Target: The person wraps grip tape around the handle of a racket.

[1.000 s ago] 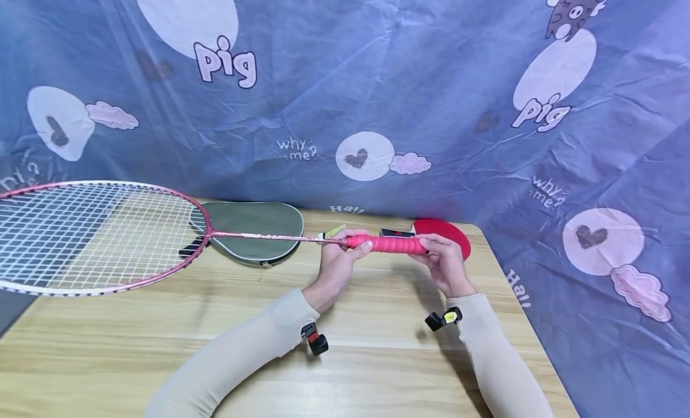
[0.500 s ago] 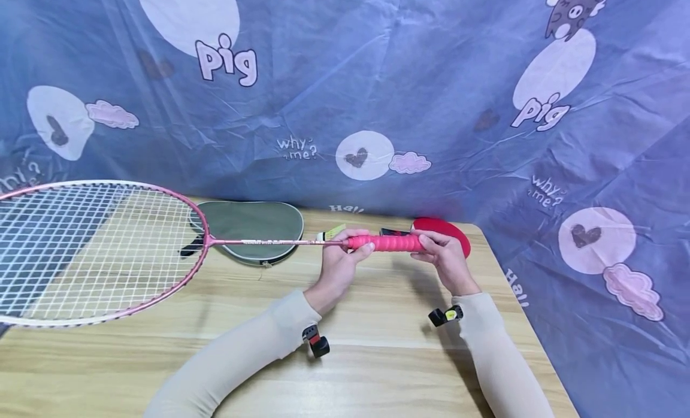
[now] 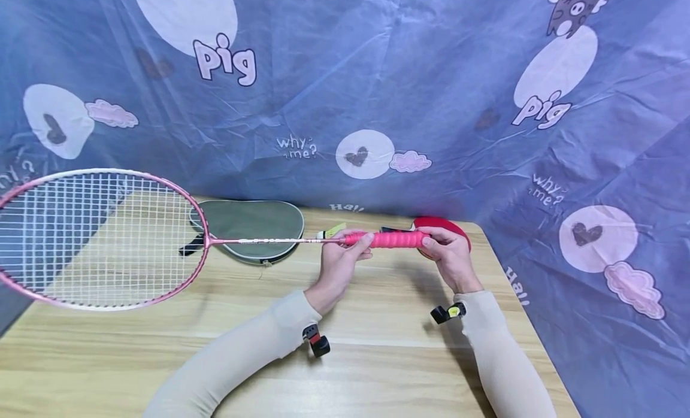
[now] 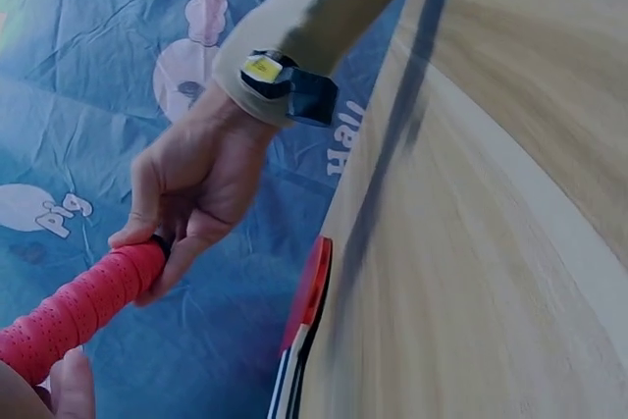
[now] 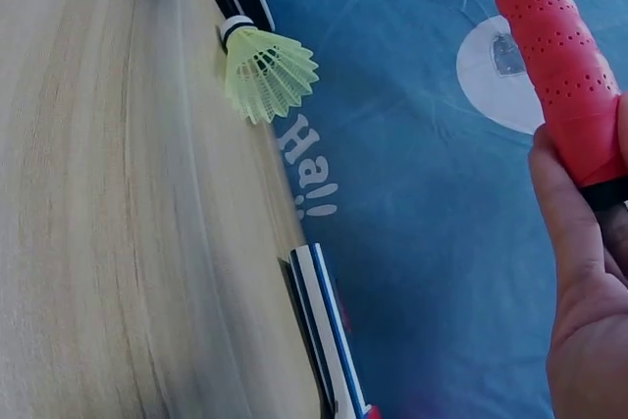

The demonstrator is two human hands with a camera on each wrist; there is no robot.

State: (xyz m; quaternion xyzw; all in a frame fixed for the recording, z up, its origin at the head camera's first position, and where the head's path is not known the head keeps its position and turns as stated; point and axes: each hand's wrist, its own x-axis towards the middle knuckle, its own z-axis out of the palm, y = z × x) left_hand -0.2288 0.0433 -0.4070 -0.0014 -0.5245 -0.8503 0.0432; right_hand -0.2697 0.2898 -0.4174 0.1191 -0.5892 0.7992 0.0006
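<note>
A badminton racket (image 3: 269, 241) with a pink frame, white strings and a red wrapped grip (image 4: 78, 306) is held level above the table, its head to the left. My left hand (image 3: 338, 265) pinches the grip near the shaft, thumb on the near side. At the butt end, my right hand (image 3: 451, 259) holds the grip between thumb and fingers, as the left wrist view also shows. The racket's head runs partly out of the head view at the left edge.
Behind the racket lie a green zipped case (image 3: 250, 217), a yellow shuttlecock (image 5: 265, 71) and a red table tennis bat (image 3: 444, 224). A patterned blue cloth (image 3: 302, 94) hangs at the table's (image 3: 366, 370) back and right.
The racket has turned about its long axis, so its head tilts differently and shows more of its string face. Both hands stay at the grip, with their fingers slightly shifted.
</note>
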